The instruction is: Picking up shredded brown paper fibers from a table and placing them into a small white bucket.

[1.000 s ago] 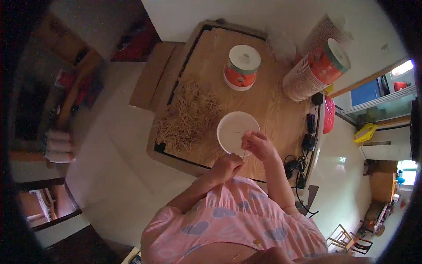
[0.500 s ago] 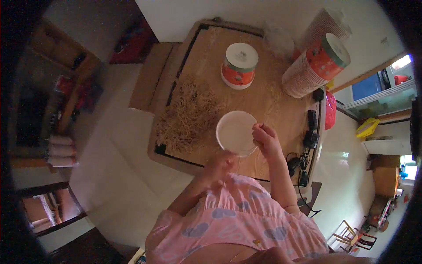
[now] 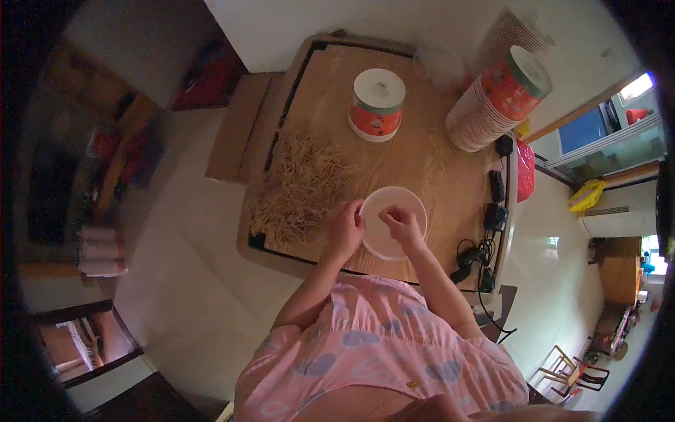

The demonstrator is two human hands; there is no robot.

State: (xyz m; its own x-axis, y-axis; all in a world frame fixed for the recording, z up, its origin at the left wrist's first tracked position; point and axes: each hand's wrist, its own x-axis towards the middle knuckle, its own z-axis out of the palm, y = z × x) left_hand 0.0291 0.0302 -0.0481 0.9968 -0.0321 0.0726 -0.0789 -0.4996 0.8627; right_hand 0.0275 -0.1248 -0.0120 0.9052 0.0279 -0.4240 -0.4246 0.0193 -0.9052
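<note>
A white round paper tub [image 3: 373,238] stands on the wooden table close to my body, its open top facing up. My left hand [image 3: 346,231] is closed on the tub's left rim, thumb and fingers pinching the edge. Over the tub's mouth is my right hand [image 3: 401,226], its fingers bent together; whatever they hold, if anything, is too small to make out. Left of the tub lies a loose heap of tan, stringy strands [image 3: 302,190]. Farther back, a red and white printed tub with a green band [image 3: 377,121] sits upside down.
Tall nested stacks of paper tubs [image 3: 485,105] stand at the table's back right. Black adapters and cables [image 3: 496,216] run along the right edge. Cardboard [image 3: 239,130] leans beside the left edge. A red basket [image 3: 524,172] is beyond the right side.
My right hand has left the tub's right rim and moved left over its mouth. My left hand has risen to the left rim. The tub has shifted slightly right and nearer.
</note>
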